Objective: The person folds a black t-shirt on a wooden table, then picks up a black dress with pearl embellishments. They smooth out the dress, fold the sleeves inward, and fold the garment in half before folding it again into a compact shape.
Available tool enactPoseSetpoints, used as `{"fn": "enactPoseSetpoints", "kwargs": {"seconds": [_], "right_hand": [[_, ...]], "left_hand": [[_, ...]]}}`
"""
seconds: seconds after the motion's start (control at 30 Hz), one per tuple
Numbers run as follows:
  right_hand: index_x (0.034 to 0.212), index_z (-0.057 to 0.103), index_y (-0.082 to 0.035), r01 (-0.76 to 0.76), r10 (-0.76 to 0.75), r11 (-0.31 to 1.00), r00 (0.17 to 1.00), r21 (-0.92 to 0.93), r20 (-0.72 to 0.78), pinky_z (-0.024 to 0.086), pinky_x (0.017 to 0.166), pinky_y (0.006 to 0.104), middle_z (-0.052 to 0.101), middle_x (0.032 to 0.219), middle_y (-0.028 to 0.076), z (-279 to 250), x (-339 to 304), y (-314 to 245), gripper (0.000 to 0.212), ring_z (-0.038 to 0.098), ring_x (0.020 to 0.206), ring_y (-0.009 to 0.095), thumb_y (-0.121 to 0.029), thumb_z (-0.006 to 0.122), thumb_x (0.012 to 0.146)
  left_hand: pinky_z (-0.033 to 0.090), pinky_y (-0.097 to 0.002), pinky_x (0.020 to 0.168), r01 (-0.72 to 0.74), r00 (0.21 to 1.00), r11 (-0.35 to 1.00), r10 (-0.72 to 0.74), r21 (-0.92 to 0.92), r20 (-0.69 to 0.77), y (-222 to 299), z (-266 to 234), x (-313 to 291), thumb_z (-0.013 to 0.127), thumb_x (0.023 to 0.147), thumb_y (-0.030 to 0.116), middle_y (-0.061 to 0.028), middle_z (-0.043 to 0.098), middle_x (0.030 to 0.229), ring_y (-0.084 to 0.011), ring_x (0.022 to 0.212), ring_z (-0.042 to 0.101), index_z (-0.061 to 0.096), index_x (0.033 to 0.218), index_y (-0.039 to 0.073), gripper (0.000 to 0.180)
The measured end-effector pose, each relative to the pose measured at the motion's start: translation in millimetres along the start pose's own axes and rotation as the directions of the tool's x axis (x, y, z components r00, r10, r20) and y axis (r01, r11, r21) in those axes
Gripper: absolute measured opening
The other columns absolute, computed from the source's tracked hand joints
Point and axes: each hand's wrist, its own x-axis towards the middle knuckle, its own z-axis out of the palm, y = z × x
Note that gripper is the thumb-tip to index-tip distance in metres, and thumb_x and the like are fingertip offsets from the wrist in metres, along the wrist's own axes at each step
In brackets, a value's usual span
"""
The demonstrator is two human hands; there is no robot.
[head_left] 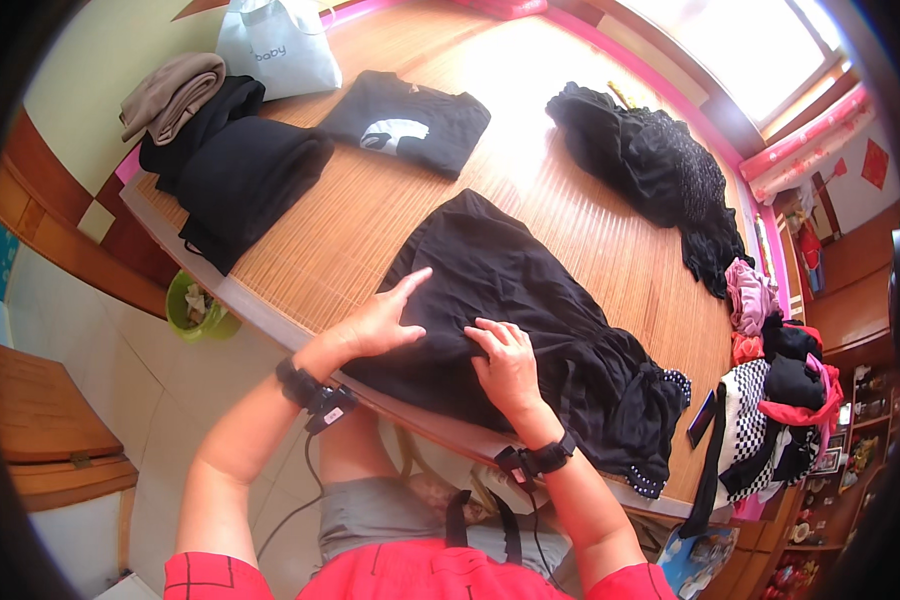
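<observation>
A black dress (490,250) lies spread across the near part of the mat-covered bed (320,270). Its waist is gathered, and trim with white dots shows at its right end. My left hand (378,318) is open over the dress's left side, thumb and forefinger spread apart, with nothing held. To its right, my right hand (507,368) rests on the fabric near the middle, fingers slightly bent and holding nothing. Both wrists carry black bands with small devices and cables.
Beyond the dress lie a folded black T-shirt (410,122) and a crumpled black garment (640,160). Folded dark clothes (245,180), a beige folded garment (175,95) and a white bag (278,50) stand far left. Mixed clothes (785,400) pile up right, beside a phone (702,418). A green bin (195,305) stands below.
</observation>
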Motion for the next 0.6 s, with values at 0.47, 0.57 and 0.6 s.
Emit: {"fn": "enactPoseSetpoints", "kwargs": {"seconds": [0.47, 0.57, 0.6], "right_hand": [[0.115, 0.069, -0.006, -0.16, 0.185, 0.978, 0.962, 0.132, -0.203, 0.047, 0.101, 0.041, 0.068, 0.12, 0.014, -59, -40, 42, 0.037, 0.061, 0.115, 0.032, -0.004, 0.075, 0.078], [0.114, 0.068, -0.007, -0.299, 0.32, 0.947, 0.911, 0.116, -0.259, 0.046, 0.103, 0.0419, 0.067, 0.12, 0.014, -78, -65, 89, 0.036, 0.059, 0.116, 0.033, -0.008, 0.075, 0.079], [0.115, 0.068, -0.007, -0.338, 0.355, 0.935, 0.903, 0.11, -0.24, 0.046, 0.103, 0.0419, 0.067, 0.12, 0.014, -82, -71, 99, 0.037, 0.059, 0.117, 0.034, -0.009, 0.075, 0.078]], "left_hand": [[0.041, -0.0226, 0.059, 0.081, 0.993, 0.993, -0.087, -0.08, -0.077, -20, 6, -13, 0.066, 0.092, 0.005, 0.0054, 0.052, 0.079, -0.003, 0.066, 0.043, 0.066, 0.122, 0.007, 0.031], [0.037, -0.019, 0.061, 0.123, 0.991, 0.952, -0.133, -0.279, -0.015, -13, 1, -13, 0.066, 0.094, 0.007, 0.0097, 0.043, 0.082, -0.0015, 0.069, 0.039, 0.063, 0.13, 0.009, 0.036], [0.037, -0.0189, 0.061, 0.129, 0.991, 0.961, -0.133, -0.245, -0.001, -8, 2, -14, 0.066, 0.094, 0.007, 0.0095, 0.043, 0.082, -0.0015, 0.069, 0.039, 0.061, 0.132, 0.009, 0.038]]}}
